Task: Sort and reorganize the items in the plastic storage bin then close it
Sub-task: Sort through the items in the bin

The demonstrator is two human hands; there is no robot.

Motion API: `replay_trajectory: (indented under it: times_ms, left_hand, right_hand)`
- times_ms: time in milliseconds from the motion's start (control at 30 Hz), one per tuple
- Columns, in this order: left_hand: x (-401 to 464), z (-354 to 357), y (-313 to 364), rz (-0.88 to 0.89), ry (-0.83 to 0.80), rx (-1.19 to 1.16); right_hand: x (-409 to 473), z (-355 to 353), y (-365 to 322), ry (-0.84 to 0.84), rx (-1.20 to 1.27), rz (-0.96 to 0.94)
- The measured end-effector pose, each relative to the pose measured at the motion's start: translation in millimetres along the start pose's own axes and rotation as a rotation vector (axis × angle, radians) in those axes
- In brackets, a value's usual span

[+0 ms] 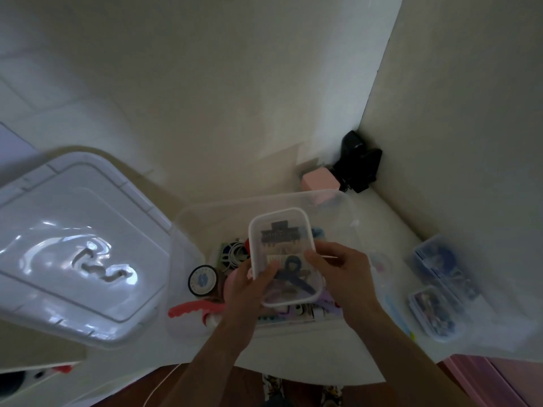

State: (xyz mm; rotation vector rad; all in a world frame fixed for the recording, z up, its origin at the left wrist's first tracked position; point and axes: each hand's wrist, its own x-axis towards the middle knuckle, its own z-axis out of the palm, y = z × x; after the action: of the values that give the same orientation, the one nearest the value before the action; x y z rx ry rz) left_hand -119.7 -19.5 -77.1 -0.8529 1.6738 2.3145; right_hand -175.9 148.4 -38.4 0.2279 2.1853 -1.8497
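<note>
A clear plastic storage bin (pixel 338 201) stands open on a white table, with small items inside: a round black tape roll (pixel 202 279), a red toothed handle (pixel 191 309), coiled white cord (pixel 235 251). Above the bin I hold a small lidded clear container (pixel 280 230) with dark hair claws inside. My left hand (pixel 248 284) grips its left side, thumb on the lid. My right hand (pixel 338 268) grips its right side, thumb on the lid's edge. The bin's large white lid (pixel 73 245) lies to the left.
Two small clear boxes with dark contents (pixel 437 259) (pixel 432 312) sit on the table (pixel 390 224) right of the bin. A pink block (pixel 320 180) and a black device (pixel 358 163) stand in the back corner against the wall. The table's front edge curves below my forearms.
</note>
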Motion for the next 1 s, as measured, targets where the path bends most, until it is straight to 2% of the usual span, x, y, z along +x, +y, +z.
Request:
replay_trajectory:
  times_ms: [100, 167, 300, 367, 600, 800, 900, 1000]
  left_hand:
    - [-0.9, 5.1, -1.4, 0.023, 0.025, 0.024]
    - [-1.9, 7.2, -3.0, 0.042, 0.033, 0.069]
    - [-2.1, 5.1, -5.3, 0.043, 0.038, 0.072]
    - [-1.3, 3.3, -6.4, 0.036, 0.064, 0.044]
    - [0.2, 3.9, -6.7, -0.016, 0.044, -0.025]
    - [-3.8, 7.9, 0.7, -0.038, -0.052, -0.165]
    - [-5.8, 4.7, 12.7, -0.079, -0.065, -0.153]
    - [-2.9, -2.2, 33.4, -0.129, -0.203, -0.097]
  right_hand:
    - [-2.7, 3.3, -3.1, 0.122, -0.182, -0.076]
    - [-4.0, 4.9, -6.1, 0.166, -0.210, -0.116]
    - [-4.2, 2.2, -14.2, 0.080, 0.021, -0.083]
    - [-0.7, -0.9, -12.4, 0.074, 0.042, -0.081]
    - [4.8, -2.9, 4.7, 0.191, -0.225, -0.106]
    - [-2.0, 1.2, -5.2, -0.087, 0.144, -0.024]
    - [-3.6, -2.6, -10.1, -0.171, 0.358, 0.148]
    - [-0.3, -11.0, -11.8, -0.303, 0.428, 0.274]
